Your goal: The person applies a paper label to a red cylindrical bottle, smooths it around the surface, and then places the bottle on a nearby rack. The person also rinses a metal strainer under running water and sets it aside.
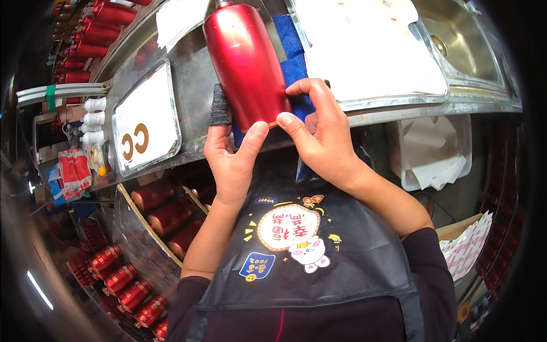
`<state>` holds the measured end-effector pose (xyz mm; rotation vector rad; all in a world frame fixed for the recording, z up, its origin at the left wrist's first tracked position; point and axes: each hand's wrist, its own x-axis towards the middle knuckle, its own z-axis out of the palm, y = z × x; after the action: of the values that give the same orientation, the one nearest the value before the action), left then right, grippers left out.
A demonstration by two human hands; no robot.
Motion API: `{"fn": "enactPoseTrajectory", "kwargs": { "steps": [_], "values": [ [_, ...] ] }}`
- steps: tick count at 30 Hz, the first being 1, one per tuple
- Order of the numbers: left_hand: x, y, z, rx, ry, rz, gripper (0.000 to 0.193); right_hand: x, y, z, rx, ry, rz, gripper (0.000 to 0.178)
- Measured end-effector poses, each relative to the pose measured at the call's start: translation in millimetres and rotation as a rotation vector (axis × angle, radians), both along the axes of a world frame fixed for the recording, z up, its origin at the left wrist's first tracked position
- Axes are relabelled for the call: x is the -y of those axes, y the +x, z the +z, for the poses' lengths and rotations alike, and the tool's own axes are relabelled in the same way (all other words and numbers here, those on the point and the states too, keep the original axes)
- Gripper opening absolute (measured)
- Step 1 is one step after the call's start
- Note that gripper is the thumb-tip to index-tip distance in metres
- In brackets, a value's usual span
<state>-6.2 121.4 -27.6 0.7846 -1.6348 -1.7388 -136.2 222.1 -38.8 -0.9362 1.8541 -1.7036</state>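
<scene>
A large glossy red bottle [245, 60] lies along the metal worktop, its neck pointing away and its base toward me. My left hand [233, 151] grips the base from the left, thumb on the near rim; one of its fingers wears a black wrap. From the right, my right hand [322, 131] holds the same base, with its thumb at the bottom edge and index finger bent against the side. Beneath and beside the bottle is a blue cloth [293, 62], partly hidden by it.
A tray with a white sheet [148, 119] and two gold C-shaped pieces stands left. To the right lies a larger white-covered tray [370, 57], beside a metal sink [456, 37]. Red bottles [119, 279] stand in rows lower left. A white bin [433, 151] sits below the counter.
</scene>
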Motion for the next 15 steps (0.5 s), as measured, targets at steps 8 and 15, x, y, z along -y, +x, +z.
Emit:
{"fn": "enactPoseTrajectory", "kwargs": {
  "steps": [8,15],
  "values": [
    [10,8,-6,-0.017,-0.193,-0.075,0.067,-16,7,-2,-0.726,-0.236,0.150,0.034],
    [19,10,-21,0.164,-0.490,0.012,0.036,-27,14,-14,-0.503,-0.123,0.096,0.025]
  ]
}}
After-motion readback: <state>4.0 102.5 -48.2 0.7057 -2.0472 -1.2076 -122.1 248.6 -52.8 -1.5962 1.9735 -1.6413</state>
